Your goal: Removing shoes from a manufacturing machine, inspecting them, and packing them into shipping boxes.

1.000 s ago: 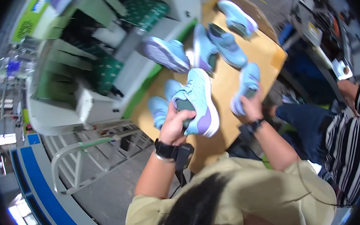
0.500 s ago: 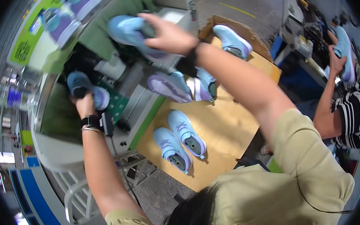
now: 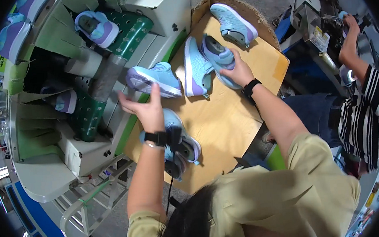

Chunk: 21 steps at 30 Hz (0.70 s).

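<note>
My right hand grips a light blue sneaker lying on the cardboard-topped table. Beside it to the left lies another blue sneaker with a purple sole. My left hand hovers open, fingers spread, just below a blue sneaker at the table's left edge, holding nothing. Two more sneakers rest under my left wrist. A further sneaker lies at the far end of the table.
A green and white machine stands to the left, with one sneaker on its upper green mount and another on the lower one. A person in a striped shirt works at another machine on the right.
Both hands have come back from the machine to the table. My right hand has let go of the sneaker on the upper mount and now grips one on the cardboard; my left hand is empty.
</note>
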{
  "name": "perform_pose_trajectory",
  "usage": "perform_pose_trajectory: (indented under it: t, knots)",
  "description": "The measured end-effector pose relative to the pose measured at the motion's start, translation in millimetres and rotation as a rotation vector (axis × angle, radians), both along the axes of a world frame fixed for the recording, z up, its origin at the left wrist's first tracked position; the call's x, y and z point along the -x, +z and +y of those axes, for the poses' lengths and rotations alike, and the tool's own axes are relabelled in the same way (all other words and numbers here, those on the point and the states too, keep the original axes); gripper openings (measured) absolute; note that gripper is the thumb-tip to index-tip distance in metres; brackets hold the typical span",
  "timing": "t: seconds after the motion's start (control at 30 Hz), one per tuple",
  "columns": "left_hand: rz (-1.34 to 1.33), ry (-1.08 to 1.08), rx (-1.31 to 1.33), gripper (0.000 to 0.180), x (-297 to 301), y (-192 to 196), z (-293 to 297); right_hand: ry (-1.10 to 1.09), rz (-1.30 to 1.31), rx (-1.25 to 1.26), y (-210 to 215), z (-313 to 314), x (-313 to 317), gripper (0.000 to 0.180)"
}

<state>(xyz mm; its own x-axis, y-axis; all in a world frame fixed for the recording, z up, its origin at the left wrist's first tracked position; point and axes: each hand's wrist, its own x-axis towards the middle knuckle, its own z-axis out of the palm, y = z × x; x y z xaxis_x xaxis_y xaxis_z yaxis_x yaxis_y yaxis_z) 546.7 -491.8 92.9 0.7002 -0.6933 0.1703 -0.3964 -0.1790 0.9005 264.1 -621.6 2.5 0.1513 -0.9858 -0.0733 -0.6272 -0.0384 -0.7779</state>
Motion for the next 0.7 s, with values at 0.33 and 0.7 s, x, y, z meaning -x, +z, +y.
perform_pose_trajectory:
  t: [0.33,0.7]
  knots:
    - [-0.487,-0.533,-0.292,0.104,82.3,-63.8,-56.6,0.433,0.379,0.266,57.5,81.5,107.4,0.070]
    - [0.567,-0.692,-0.119,0.086,103.1,-94.3,33.4,-0.222,-0.234,-0.033,-3.9,170.0,51.9,0.102]
